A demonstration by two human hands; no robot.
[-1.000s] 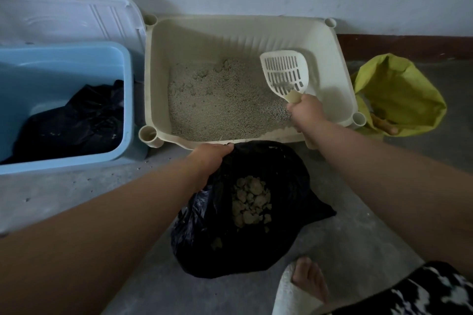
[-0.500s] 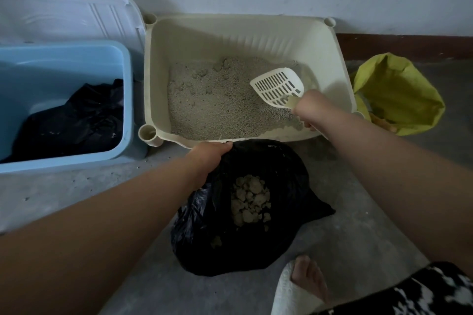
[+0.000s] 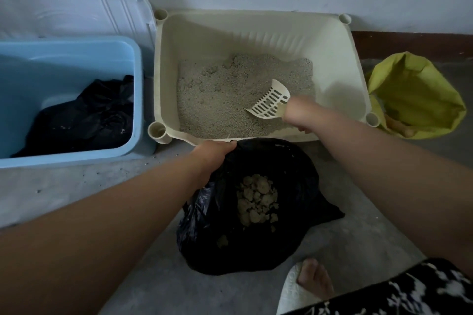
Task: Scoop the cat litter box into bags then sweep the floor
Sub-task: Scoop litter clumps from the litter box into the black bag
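A cream litter box (image 3: 337,59) stands against the wall, with grey litter (image 3: 217,100) piled toward its left and front. My right hand (image 3: 302,112) grips the handle of a white slotted scoop (image 3: 270,103), whose blade is tilted down into the litter near the box's front right. In front of the box an open black bag (image 3: 294,186) sits on the floor, holding several pale litter clumps (image 3: 257,199). My left hand (image 3: 215,153) grips the bag's rim at its far left edge, just below the box's front lip.
A light blue bin (image 3: 133,79) with a black bag (image 3: 87,115) inside stands left of the box, its lid (image 3: 76,7) leaning on the wall. A yellow-green bag (image 3: 419,92) sits right of the box. My foot in a white slipper (image 3: 307,286) rests on the grey floor.
My right hand has brought the scoop down from above the litter and tipped its blade into the litter at the box's front right. My left hand has kept its hold on the bag's rim.
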